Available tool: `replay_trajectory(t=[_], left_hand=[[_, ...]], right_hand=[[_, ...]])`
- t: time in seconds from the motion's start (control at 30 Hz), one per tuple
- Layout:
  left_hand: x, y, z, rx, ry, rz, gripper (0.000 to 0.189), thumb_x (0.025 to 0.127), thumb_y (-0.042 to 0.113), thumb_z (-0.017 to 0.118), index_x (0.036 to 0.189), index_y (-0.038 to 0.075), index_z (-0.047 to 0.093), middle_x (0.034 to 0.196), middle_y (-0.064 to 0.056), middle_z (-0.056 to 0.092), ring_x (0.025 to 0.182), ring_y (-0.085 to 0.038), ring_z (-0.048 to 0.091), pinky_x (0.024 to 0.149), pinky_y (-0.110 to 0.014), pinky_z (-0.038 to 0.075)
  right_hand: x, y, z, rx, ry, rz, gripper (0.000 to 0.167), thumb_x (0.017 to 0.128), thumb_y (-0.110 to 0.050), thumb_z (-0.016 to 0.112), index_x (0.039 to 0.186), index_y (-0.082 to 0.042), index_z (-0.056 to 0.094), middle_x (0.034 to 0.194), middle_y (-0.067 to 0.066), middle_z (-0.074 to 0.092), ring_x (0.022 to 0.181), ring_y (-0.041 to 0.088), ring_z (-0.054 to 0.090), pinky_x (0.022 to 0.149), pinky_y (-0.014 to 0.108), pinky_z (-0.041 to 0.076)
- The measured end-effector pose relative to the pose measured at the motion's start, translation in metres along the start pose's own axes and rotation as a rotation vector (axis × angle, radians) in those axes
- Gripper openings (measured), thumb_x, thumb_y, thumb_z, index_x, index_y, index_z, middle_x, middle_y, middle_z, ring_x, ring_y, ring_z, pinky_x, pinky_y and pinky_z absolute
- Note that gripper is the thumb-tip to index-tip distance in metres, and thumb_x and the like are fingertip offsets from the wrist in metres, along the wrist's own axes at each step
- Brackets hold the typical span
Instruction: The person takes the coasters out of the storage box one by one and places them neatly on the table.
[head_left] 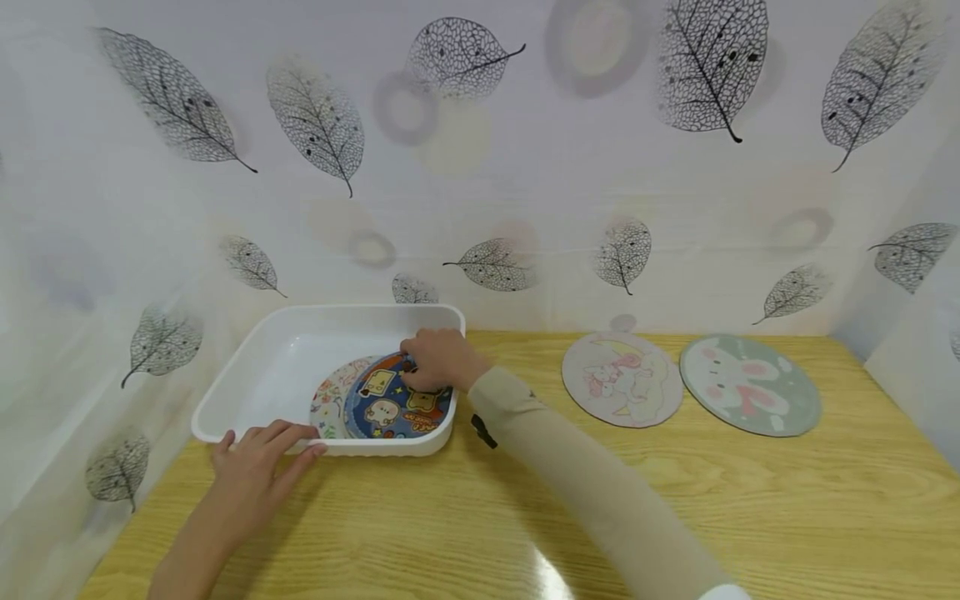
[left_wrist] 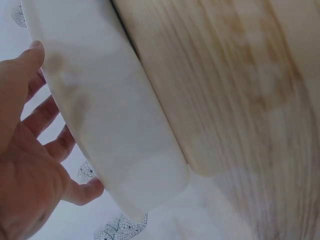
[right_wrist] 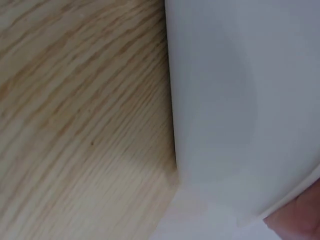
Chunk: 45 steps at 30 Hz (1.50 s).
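A white plastic basin (head_left: 247, 375) stands on the table at left. My left hand (head_left: 258, 462) holds its front rim, thumb outside and fingers over the edge; the left wrist view shows this hand (left_wrist: 30, 165) along the basin's wall (left_wrist: 110, 120). Inside the basin, a blue round mat (head_left: 390, 408) with cartoon figures overlaps a pale floral round mat (head_left: 330, 396). My right hand (head_left: 442, 358) reaches over the right wall and grips the blue mat near its upper right edge. In the right wrist view only part of this hand (right_wrist: 300, 215) shows, beyond the basin's rim.
On the wooden table (head_left: 675, 500), a pink round mat (head_left: 622, 379) with a cartoon on a moon lies right of the basin. Beside it lies a grey-green round mat (head_left: 750, 385) with a white rabbit. A leaf-patterned curtain (head_left: 525, 183) hangs behind the table.
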<state>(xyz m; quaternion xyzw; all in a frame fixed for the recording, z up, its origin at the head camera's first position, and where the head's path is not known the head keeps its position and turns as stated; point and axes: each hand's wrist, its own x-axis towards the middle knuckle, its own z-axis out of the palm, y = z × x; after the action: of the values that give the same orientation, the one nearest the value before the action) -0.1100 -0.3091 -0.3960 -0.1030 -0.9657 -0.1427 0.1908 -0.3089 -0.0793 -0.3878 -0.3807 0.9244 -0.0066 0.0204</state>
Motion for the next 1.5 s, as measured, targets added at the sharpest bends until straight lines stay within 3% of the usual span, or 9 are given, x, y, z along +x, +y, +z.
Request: replay_trajectory(t=[0.27,0.5,0.7,1.0,1.23,1.5], left_hand=[[0.0,-0.001,0.001,-0.012,0.008,0.004,0.015,0.094,0.03,0.073,0.106,0.02,0.073,0.106,-0.003,0.075,0.099,-0.042,0.066,0.093,-0.084,0.027],[0.0,-0.002,0.002,-0.002,0.024,0.006,0.015,0.095,0.031,0.073,0.106,0.021,0.074,0.105,-0.003,0.075,0.099,-0.041,0.066,0.092,-0.084,0.028],[-0.001,-0.002,0.002,0.006,0.019,0.008,0.016,0.095,0.032,0.073,0.105,0.021,0.074,0.106,-0.004,0.075,0.099,-0.042,0.066,0.092,-0.084,0.029],[-0.001,-0.001,0.001,0.0,0.004,-0.013,0.017,0.095,0.032,0.072,0.106,0.019,0.074,0.107,-0.005,0.075,0.1,-0.043,0.066,0.093,-0.085,0.027],[-0.002,-0.001,0.002,0.007,-0.012,-0.034,0.017,0.094,0.031,0.074,0.106,0.02,0.075,0.109,-0.005,0.075,0.102,-0.042,0.066,0.096,-0.085,0.026],[-0.002,0.001,0.001,0.0,-0.013,-0.033,0.017,0.094,0.031,0.073,0.107,0.02,0.075,0.109,-0.005,0.076,0.102,-0.043,0.066,0.096,-0.086,0.025]], right_hand=[[-0.002,-0.004,0.002,-0.064,-0.016,0.032,0.054,0.097,-0.055,0.058,0.138,-0.021,0.062,0.121,0.003,0.069,0.104,0.02,0.067,0.084,0.038,0.058],[-0.002,-0.006,0.003,-0.071,0.003,0.055,0.049,0.097,-0.063,0.055,0.114,-0.018,0.064,0.092,-0.001,0.072,0.079,0.016,0.066,0.068,0.033,0.056],[-0.005,-0.007,0.003,-0.096,0.01,0.082,0.052,0.099,-0.063,0.052,0.121,-0.017,0.062,0.087,0.0,0.072,0.077,0.017,0.067,0.069,0.032,0.057],[-0.005,-0.007,0.005,-0.049,0.119,0.118,0.039,0.103,-0.044,0.055,0.118,-0.009,0.063,0.103,0.009,0.068,0.088,0.022,0.062,0.075,0.036,0.058],[-0.005,-0.007,0.005,0.006,0.166,0.133,0.022,0.096,-0.022,0.063,0.112,-0.008,0.066,0.106,0.008,0.063,0.094,0.02,0.059,0.078,0.034,0.058],[-0.012,-0.005,0.004,0.089,0.276,0.061,0.021,0.098,-0.01,0.061,0.117,-0.013,0.068,0.107,0.005,0.063,0.094,0.019,0.061,0.075,0.03,0.057]])
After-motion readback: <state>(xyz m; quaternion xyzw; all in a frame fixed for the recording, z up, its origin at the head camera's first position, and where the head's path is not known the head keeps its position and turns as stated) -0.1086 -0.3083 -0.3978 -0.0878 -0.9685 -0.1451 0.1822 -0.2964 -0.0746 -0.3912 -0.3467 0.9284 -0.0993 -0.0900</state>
